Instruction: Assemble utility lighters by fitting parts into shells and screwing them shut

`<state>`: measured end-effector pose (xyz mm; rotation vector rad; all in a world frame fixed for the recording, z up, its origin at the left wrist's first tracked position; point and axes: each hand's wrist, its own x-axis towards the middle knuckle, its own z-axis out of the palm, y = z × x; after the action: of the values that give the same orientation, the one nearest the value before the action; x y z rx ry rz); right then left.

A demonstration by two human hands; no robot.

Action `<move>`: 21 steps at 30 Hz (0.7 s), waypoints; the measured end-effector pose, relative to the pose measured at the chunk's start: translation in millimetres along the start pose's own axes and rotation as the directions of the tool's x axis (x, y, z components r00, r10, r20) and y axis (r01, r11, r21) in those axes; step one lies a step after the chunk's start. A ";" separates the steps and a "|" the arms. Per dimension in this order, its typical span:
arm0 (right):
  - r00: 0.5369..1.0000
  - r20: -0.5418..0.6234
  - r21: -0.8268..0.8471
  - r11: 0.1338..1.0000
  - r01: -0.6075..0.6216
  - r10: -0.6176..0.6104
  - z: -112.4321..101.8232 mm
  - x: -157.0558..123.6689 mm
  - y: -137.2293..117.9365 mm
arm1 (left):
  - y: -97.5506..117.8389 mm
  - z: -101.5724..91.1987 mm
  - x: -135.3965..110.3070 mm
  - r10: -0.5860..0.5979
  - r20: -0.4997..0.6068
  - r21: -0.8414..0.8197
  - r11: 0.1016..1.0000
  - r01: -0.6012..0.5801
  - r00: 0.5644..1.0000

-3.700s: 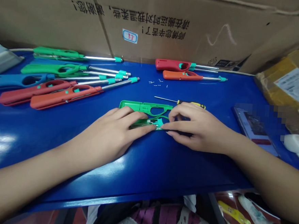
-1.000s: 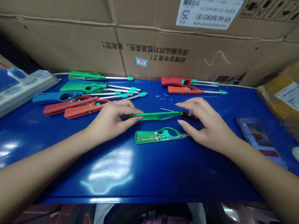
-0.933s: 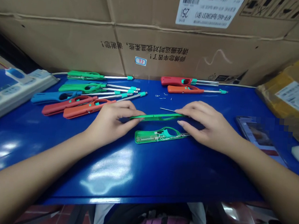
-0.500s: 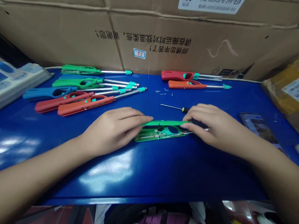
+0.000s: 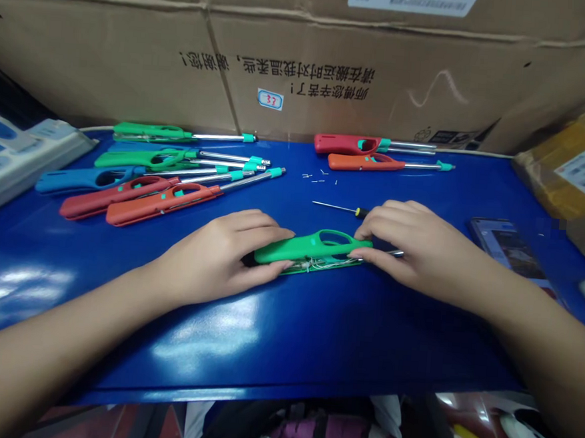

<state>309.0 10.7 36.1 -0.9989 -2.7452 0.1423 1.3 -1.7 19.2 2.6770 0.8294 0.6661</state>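
Note:
A green long-nosed gas lighter lies across the middle of the blue table in two casing halves. The upper green casing half (image 5: 295, 248) is tilted over the lower half (image 5: 336, 267), where white wires and inner parts show along the near edge. My left hand (image 5: 230, 251) pinches the handle end of the upper half between thumb and fingers. My right hand (image 5: 401, 240) pinches the nozzle end, and the metal tube (image 5: 396, 253) pokes out beneath its fingers. Just behind my right hand lies a screwdriver (image 5: 338, 207), its black and yellow handle partly hidden by the fingers.
Several lighters, such as an orange one (image 5: 163, 203), lie at the left; a red one (image 5: 348, 144) and another orange one (image 5: 366, 162) lie at the back. Small screws (image 5: 318, 181) are scattered behind the screwdriver. A power strip (image 5: 21, 160), phone (image 5: 508, 251) and cardboard box (image 5: 143, 68) surround the work area.
The upper casing half has tipped down toward me, from nearly edge-on to showing its outer face, and covers more of the lower half. My left thumb has come round its near side.

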 end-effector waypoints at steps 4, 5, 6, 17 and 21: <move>0.998 0.047 -0.011 1.000 0.028 -0.027 2.1 -0.4 -0.1 | 1.7 -2.6 1.0 -0.005 0.070 0.003 1.000 0.005 0.998; 0.998 0.058 -0.010 0.999 0.035 -0.034 2.1 -0.6 -0.1 | 2.0 -3.0 1.0 -0.001 0.084 0.012 1.000 0.000 0.996; 0.997 0.065 -0.008 0.999 0.042 -0.041 1.9 -0.9 -0.1 | 2.3 -3.2 0.9 0.004 0.093 0.024 1.000 -0.007 0.996; 0.992 0.090 -0.010 0.996 0.084 -0.083 -2.4 -1.8 -1.8 | 4.9 -4.5 -2.3 0.070 0.093 0.135 0.987 -0.082 0.993; 0.990 0.101 -0.026 0.995 0.097 -0.094 -2.5 -1.9 -1.1 | 5.0 -4.2 -3.6 0.083 0.100 0.157 0.983 -0.098 0.991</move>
<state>310.4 8.6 38.3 -0.8882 -2.8875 0.1383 -1.2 -7.3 23.4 2.8822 0.7712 0.5087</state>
